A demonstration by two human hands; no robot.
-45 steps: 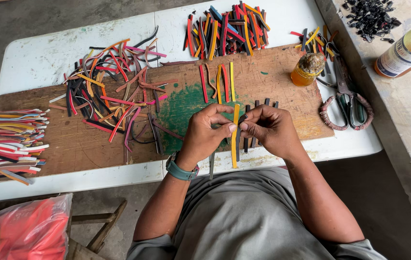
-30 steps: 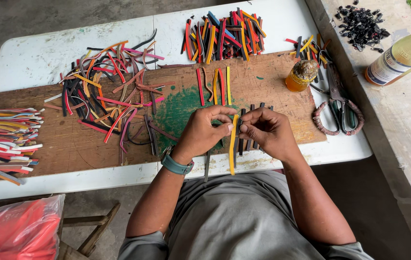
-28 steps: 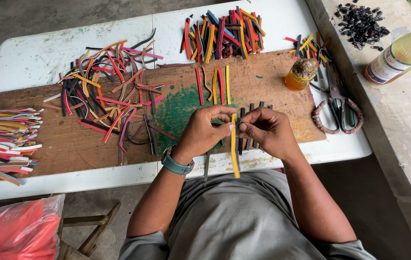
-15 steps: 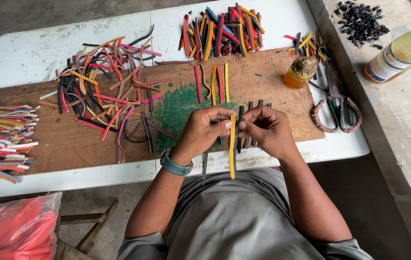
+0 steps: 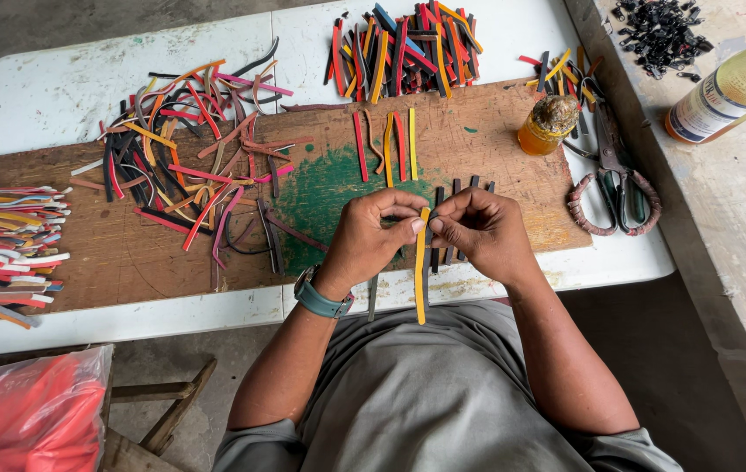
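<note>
I have both hands up over the near edge of the wooden board (image 5: 478, 140); the left hand (image 5: 373, 236) and the right hand (image 5: 482, 232) each have a narrow grip pinched on the top end of the yellow strip (image 5: 421, 271), which hangs straight down past the table (image 5: 58, 79) edge toward my lap; a dark strip seems to lie against it, though I cannot tell whether the two are joined. The risk, as I judge it, is that only the top is held; if either pinch loosens, the long free tail could swing and slide out, dropping off the table edge. At 12 o'clock from my hands a short row of red and yellow strips (image 5: 386, 144) lies on the green patch, and dark strips (image 5: 460, 188) sit just behind my knuckles; a careless forward move could scatter them. The scissors (image 5: 615, 188) at 3 o'clock and the small amber jar (image 5: 548, 122) at 1 o'clock are near enough for an elbow sweep to knock.
</note>
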